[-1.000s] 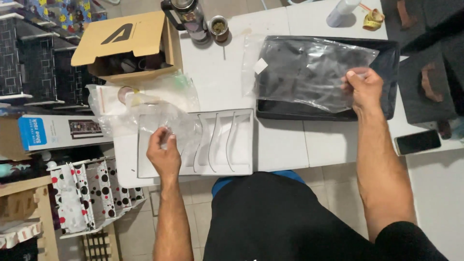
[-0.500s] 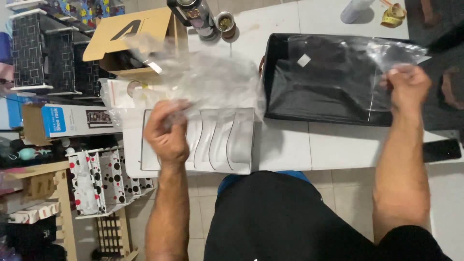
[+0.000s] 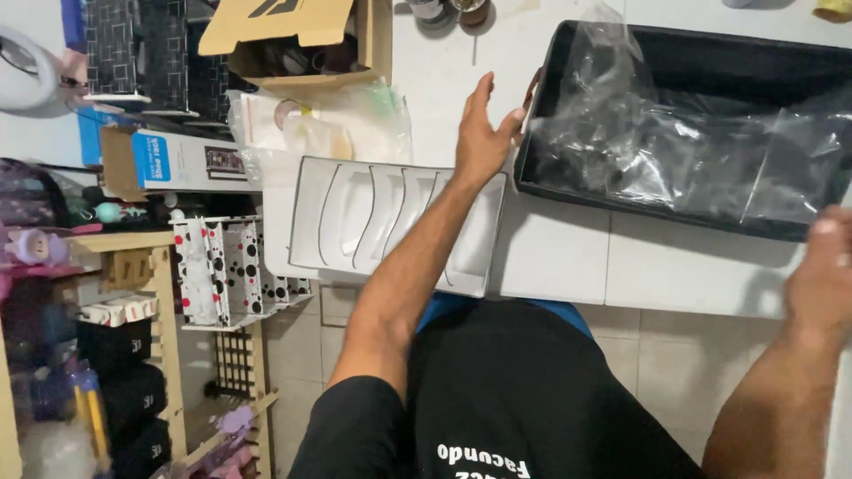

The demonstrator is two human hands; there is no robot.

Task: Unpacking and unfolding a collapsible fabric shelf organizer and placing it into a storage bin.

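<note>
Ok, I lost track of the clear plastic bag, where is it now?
In the head view the plastic bag lies over the black tray on the right of the table, between the left hand at the tray's left end and the right hand.

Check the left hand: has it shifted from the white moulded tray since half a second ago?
Yes. The left hand has gone from over the white moulded tray across to the near left edge of the black tray, fingers spread open.

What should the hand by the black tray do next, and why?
Probably grip the tray's near-left edge. The left hand is open, fingers spread, beside the black tray, holding nothing, while the clear plastic bag lies crumpled inside. The right hand sits off the tray's other end.
</note>
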